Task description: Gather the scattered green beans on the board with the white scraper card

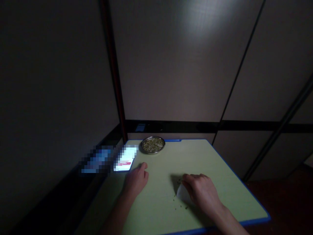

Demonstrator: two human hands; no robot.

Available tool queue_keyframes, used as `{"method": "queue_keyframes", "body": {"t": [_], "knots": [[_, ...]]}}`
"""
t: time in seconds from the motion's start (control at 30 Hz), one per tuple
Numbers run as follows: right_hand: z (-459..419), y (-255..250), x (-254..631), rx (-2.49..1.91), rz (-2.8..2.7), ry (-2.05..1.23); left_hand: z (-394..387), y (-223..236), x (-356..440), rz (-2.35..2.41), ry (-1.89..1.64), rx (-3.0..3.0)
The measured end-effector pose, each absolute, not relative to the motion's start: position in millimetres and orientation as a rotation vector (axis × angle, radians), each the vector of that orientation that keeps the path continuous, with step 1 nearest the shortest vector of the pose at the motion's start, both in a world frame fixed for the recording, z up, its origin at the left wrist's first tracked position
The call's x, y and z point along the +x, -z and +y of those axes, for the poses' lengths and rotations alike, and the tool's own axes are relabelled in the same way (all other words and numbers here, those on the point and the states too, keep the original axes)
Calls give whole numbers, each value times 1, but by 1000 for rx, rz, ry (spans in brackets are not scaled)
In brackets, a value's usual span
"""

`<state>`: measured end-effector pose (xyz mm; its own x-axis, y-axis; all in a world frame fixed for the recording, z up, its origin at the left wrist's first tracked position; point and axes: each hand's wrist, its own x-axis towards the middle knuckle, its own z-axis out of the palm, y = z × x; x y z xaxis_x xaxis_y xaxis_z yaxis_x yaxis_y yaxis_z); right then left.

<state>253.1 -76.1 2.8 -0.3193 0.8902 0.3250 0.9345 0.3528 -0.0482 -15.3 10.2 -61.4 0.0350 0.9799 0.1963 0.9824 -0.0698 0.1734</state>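
Observation:
My right hand (pixel 201 191) is closed over the right half of a green table, its fingers pinching a thin white piece (pixel 183 193) that looks like paper and stands tilted against the tabletop. Several small dark seeds or grains (pixel 181 206) lie scattered around it. My left hand (pixel 138 176) rests on the table's left side, loosely curled and holding nothing, with index finger and thumb apart. Just beyond it lies a lit phone (pixel 126 160). Farther back, a round metal plate (pixel 142 150) holds many small greenish grains or seeds.
The green table (pixel 166 182) has a blue edge (pixel 256 221) and stands against a panelled wall (pixel 171 65). Another dark glossy panel lies along the left, showing a reflection of the phone. Dark reddish floor (pixel 288 195) shows at right. Light is dim.

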Motion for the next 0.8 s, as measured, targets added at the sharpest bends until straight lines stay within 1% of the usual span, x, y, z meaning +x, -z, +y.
{"method": "queue_keyframes", "body": {"t": [0.3,0.63,0.8], "knots": [[-69,-5,245,-1589,-2398,173,14,66,-18,-2082,434,-2286],[-62,-9,232,-1206,-2611,155,13,66,-16,-2086,434,-2248],[-61,-8,232,-1075,-2685,123,12,61,-14,-2148,361,-2238]]}}
